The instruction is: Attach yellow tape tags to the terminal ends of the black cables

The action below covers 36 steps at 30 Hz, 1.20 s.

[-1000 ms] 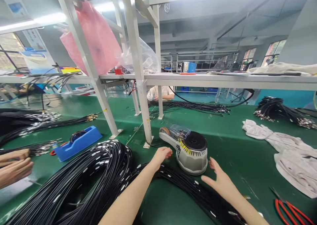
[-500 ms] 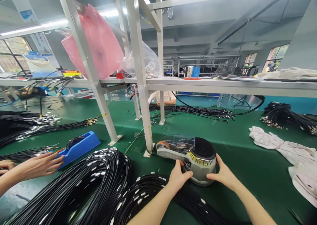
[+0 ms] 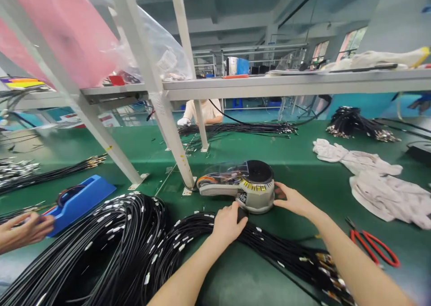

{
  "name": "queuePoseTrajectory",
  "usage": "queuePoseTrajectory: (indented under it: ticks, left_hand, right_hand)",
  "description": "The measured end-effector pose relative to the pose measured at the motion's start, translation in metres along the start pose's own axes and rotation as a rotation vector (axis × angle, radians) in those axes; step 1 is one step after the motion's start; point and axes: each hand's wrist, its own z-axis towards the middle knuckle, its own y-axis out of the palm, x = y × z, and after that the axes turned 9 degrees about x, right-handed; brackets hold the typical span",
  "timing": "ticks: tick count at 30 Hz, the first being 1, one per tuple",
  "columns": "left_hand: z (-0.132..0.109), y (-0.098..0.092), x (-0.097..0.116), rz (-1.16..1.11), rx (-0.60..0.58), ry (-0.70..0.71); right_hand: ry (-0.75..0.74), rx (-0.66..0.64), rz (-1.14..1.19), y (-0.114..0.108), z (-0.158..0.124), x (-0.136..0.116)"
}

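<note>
A round grey tape dispenser (image 3: 257, 198) with a black top and a clear-covered arm at its left stands on the green mat. My left hand (image 3: 227, 223) is at its front left, fingers curled and thumb bent round a small dark block (image 3: 241, 214) against the base. What that block is, I cannot make out. My right hand (image 3: 294, 201) lies at the dispenser's right side, fingers and thumb apart, fingertips at its wall. Just in front runs a bundle of black cables (image 3: 269, 243) with white tags.
A coiled cable heap (image 3: 134, 220) lies left, beside a blue tape holder (image 3: 84, 200) and a co-worker's hand (image 3: 28, 229). Red-handled pliers (image 3: 373, 245) and white gloves (image 3: 387, 193) are at right. A shelf post (image 3: 168, 135) rises behind the dispenser's arm; another person (image 3: 202, 110) sits across.
The view has swung right and down, bringing the pliers into sight. The dispenser sits farther back from me. My left hand has slid to its lower front; my right hand's grip has loosened.
</note>
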Motion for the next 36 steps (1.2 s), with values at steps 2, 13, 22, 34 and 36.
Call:
queuePoseTrajectory:
  ticks: [2, 13, 22, 34, 36]
  left_hand:
    - [-0.013, 0.000, 0.007, -0.008, -0.077, 0.067]
    - [-0.025, 0.068, 0.054, 0.248, -0.453, 0.403]
    - [-0.027, 0.069, 0.067, 0.424, -0.484, 0.481]
    - [-0.023, 0.090, 0.050, 0.806, -0.256, 0.767]
    - [-0.021, 0.095, 0.057, 0.821, -0.193, 0.737]
  right_hand:
    - [0.021, 0.008, -0.009, -0.009, -0.021, 0.003]
    - [0.021, 0.091, -0.106, -0.043, -0.134, -0.009]
    - [-0.099, 0.180, -0.376, -0.074, -0.205, -0.004]
    - [-0.375, -0.210, -0.711, 0.033, -0.261, -0.022]
    - [-0.405, -0.202, -0.726, 0.034, -0.256, -0.022]
